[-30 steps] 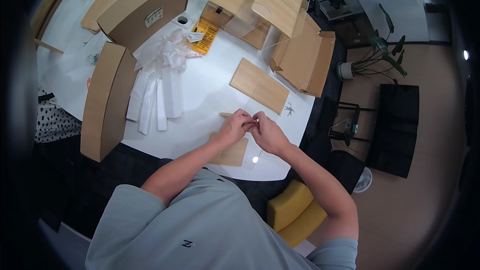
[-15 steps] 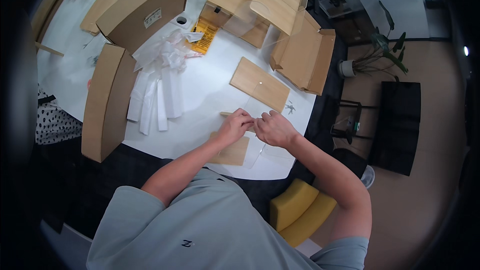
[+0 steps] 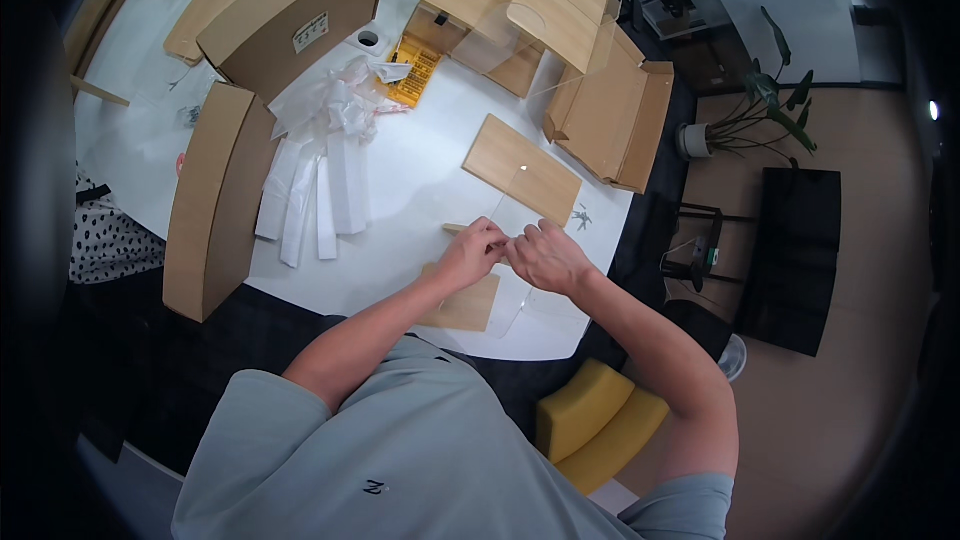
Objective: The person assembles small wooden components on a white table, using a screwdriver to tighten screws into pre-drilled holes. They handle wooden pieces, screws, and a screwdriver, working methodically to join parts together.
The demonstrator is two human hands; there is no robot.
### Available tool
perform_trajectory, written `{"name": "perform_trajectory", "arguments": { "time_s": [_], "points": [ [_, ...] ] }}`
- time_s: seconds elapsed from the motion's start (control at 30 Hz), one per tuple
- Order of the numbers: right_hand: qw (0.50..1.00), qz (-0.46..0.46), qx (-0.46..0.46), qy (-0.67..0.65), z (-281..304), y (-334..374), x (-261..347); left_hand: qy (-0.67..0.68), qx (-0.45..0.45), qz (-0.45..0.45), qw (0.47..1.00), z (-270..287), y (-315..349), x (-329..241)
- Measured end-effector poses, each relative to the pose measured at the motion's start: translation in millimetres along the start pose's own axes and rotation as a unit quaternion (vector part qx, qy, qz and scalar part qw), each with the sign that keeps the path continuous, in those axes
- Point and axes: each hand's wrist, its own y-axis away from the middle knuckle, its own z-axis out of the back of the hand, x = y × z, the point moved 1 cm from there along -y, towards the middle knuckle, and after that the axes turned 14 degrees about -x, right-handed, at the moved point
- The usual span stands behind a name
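Note:
My left hand [image 3: 472, 255] and my right hand [image 3: 548, 258] meet fingertip to fingertip above the white table, both closed in a pinch. Whatever lies between the fingers is too small to make out. The end of a thin wooden strip [image 3: 454, 228] sticks out behind the left hand. Under my left wrist lies a light wooden board [image 3: 466, 304], partly hidden. Beside it, below the right hand, is a clear plastic panel [image 3: 517, 312]. Beyond the hands rests a larger wooden panel [image 3: 522, 170], with a small pile of metal hardware [image 3: 581, 217] at its right end.
A partly built wooden and clear plastic unit [image 3: 490, 10] stands at the back. An open cardboard box [image 3: 612, 105] is right of it. Cardboard pieces [image 3: 215, 205] stand at left, near white packing strips [image 3: 345, 180] and crumpled plastic [image 3: 345, 105]. A yellow chair [image 3: 595, 420] is near the table's front edge.
The view has shifted very slightly. Both hands stay pinched together in nearly the same place, and nothing else has visibly moved.

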Motion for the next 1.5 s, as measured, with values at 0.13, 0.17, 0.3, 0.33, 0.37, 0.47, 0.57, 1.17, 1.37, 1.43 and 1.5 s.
{"name": "perform_trajectory", "arguments": {
  "time_s": [0.13, 0.17, 0.3, 0.33, 0.37, 0.47, 0.57, 1.17, 1.37, 1.43, 1.5],
  "points": [
    [1.0, 0.012, -0.018, 0.007, 0.1, 1.3, 1.6, -0.003, -0.006, 0.004, 1.0, -2.2, 0.2, 4.6],
    [0.999, 0.021, -0.026, 0.01, 0.9, 2.2, 1.4, 0.007, -0.004, 0.018, 1.0, -2.6, 0.3, 5.2],
    [0.997, 0.026, -0.064, 0.021, -1.7, 11.0, 2.4, 0.001, -0.006, -0.018, 1.0, -2.5, 0.0, 5.9],
    [0.997, 0.025, -0.067, 0.02, -1.8, 10.9, 2.8, 0.0, -0.005, -0.013, 1.0, -3.1, -0.1, 7.8],
    [0.997, 0.023, -0.07, 0.019, -1.6, 10.5, 3.4, 0.0, -0.004, -0.009, 1.0, -3.9, -0.3, 9.7],
    [0.997, 0.012, -0.081, 0.005, -3.5, 11.8, 3.4, -0.007, 0.001, 0.016, 1.0, -5.1, -0.5, 11.5],
    [0.997, -0.027, -0.058, -0.032, -7.1, 12.2, 6.3, -0.014, 0.01, 0.032, 0.999, -3.1, -2.2, 6.0],
    [0.757, -0.559, 0.146, -0.306, -20.2, -14.5, 15.0, 0.01, 0.021, 0.046, 0.999, -0.3, -0.8, 4.1],
    [0.777, -0.534, 0.184, -0.277, 7.4, -23.4, 17.8, -0.031, 0.002, 0.005, 0.999, -0.8, -0.4, 0.2],
    [0.788, -0.518, 0.202, -0.267, 9.7, -24.6, 16.1, -0.048, -0.003, -0.005, 0.999, -0.9, -0.4, -1.3],
    [0.804, -0.492, 0.219, -0.252, 10.9, -25.4, 12.3, -0.062, -0.003, -0.016, 0.998, -1.1, -1.0, 0.1]
  ]
}}
